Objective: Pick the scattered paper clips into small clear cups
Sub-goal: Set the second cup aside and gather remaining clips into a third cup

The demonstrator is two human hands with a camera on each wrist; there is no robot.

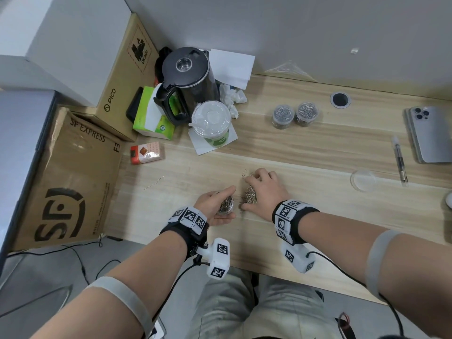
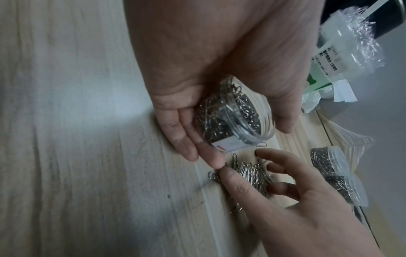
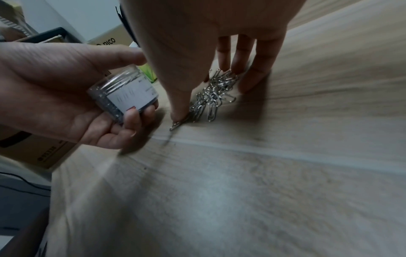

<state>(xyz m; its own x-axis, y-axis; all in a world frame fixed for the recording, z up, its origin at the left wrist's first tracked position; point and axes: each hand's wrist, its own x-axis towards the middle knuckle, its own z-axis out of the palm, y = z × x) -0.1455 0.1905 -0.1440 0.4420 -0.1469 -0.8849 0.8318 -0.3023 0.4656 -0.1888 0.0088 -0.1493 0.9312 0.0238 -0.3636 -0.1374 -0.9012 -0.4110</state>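
My left hand [image 1: 215,200] grips a small clear cup [image 1: 226,206] partly filled with paper clips and tips its mouth toward the right. The left wrist view shows the cup [image 2: 232,118] held between thumb and fingers, a white label on its side. Beside it a pile of silver paper clips [image 1: 249,195] lies on the wooden table [image 1: 318,152]. My right hand [image 1: 264,189] arches over the pile [image 3: 213,93], thumb and straight fingertips resting on the table around it. One loose clip [image 1: 244,173] lies just beyond the pile.
Two filled clear cups [image 1: 283,116] [image 1: 307,113] stand at the back. A clear lid [image 1: 363,180], a pen [image 1: 400,162] and a phone [image 1: 430,133] lie on the right. A kettle [image 1: 189,77], a drink cup [image 1: 211,123], a red box [image 1: 146,152] and cardboard boxes [image 1: 63,177] crowd the left.
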